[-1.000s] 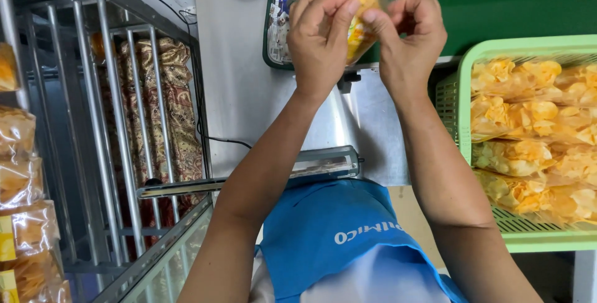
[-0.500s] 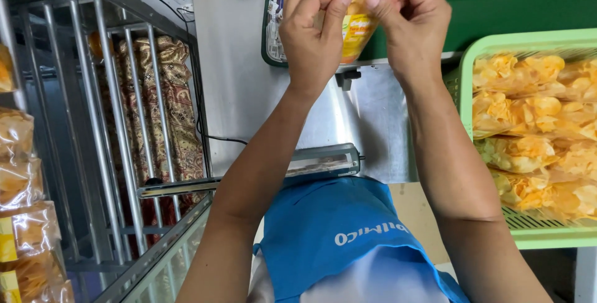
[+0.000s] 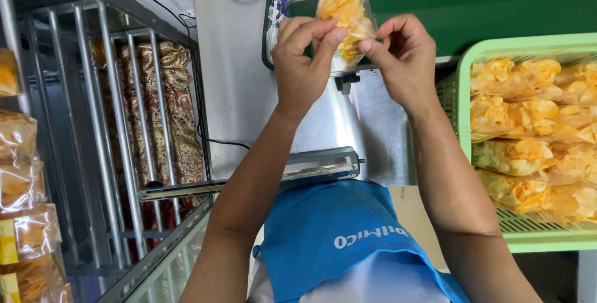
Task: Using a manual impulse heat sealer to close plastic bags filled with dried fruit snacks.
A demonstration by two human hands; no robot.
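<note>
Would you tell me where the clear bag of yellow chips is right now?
In the head view, top centre: the bag of chips is pinched between the left hand and right hand, left of the green basket.

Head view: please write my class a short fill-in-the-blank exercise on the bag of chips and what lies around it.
1. Both hands pinch a clear bag of ____ chips.
2. The basket on the right, full of bagged chips, is ____ in colour.
3. The left hand and right hand grip the bag with their ____.
4. Behind the bag runs a dark green ____.

Missing words: yellow; green; fingers; belt
</note>
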